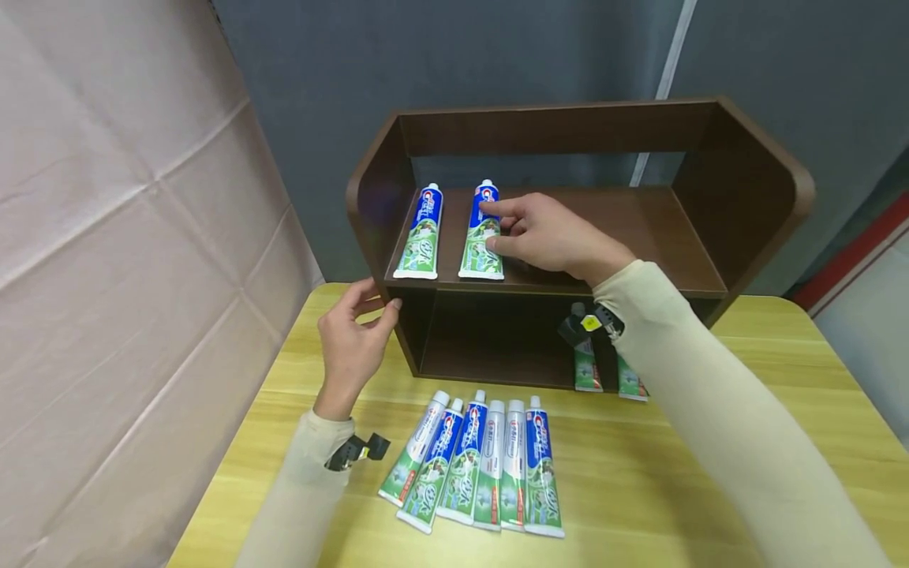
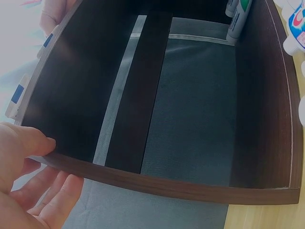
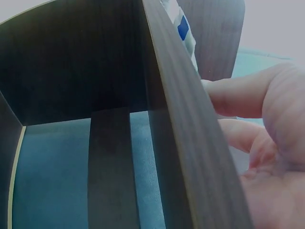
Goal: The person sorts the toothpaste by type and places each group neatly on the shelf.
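On the upper shelf of a dark brown two-tier rack (image 1: pixel 561 288) lie two blue, white and green toothpaste tubes, caps toward the back. My right hand (image 1: pixel 547 237) touches the right-hand tube (image 1: pixel 481 256) with index fingertip and thumb, from its right side. The other toothpaste tube (image 1: pixel 420 244) lies apart, near the left panel. My left hand (image 1: pixel 353 339) grips the front edge of the rack's left side panel. In the left wrist view its thumb (image 2: pixel 33 142) lies inside the panel and the other fingers outside. The right wrist view mostly hides the touched tube behind the shelf edge (image 3: pixel 190 124).
Several toothpaste tubes (image 1: pixel 469 473) lie side by side on the wooden table (image 1: pixel 625 481) before the rack, some blue-capped in print, some white and green. Two green tubes (image 1: pixel 587 371) lie at the lower tier's right, partly behind my right wrist. A grey curtain (image 1: pixel 312 118) hangs behind.
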Demonstrator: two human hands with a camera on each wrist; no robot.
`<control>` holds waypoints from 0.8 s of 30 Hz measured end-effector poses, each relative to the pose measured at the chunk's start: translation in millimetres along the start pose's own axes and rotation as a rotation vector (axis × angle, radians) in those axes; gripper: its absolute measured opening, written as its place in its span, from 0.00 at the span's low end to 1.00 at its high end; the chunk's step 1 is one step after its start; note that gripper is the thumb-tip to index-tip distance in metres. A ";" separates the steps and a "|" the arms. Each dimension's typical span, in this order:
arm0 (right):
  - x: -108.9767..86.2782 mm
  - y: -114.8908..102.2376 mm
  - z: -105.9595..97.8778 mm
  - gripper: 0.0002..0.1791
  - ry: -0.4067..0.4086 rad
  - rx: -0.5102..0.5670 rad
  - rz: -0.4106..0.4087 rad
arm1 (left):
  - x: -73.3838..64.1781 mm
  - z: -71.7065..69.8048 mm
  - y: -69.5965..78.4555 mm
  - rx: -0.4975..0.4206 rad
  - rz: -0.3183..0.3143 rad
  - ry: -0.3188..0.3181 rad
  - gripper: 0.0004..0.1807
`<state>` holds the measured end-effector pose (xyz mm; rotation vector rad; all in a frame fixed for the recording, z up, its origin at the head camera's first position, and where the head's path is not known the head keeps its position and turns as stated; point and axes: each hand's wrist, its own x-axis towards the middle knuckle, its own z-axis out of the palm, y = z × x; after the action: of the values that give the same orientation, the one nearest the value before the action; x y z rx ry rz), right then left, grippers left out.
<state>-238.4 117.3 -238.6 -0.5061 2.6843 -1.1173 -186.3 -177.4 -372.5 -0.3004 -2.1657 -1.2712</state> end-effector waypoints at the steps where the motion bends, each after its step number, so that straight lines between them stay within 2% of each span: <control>1: 0.1 0.1 -0.2 0.35 0.001 0.013 0.006 | -0.1 0.0 -0.3 -0.001 0.000 0.000 0.19; 7: -5.4 2.2 -1.2 0.35 0.025 0.099 0.035 | -1.2 -0.6 -1.1 0.004 -0.005 -0.005 0.19; 16: -22.2 2.9 1.2 0.32 0.072 0.111 -0.017 | -0.3 -2.4 0.9 0.007 -0.005 -0.003 0.19; 24: -43.3 6.6 6.5 0.29 0.163 0.137 -0.049 | 0.5 -0.8 0.9 0.006 0.001 -0.003 0.19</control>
<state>-197.9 133.9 -246.0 -0.4793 2.7177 -1.4023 -186.0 -177.7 -371.2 -0.3005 -2.1715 -1.2640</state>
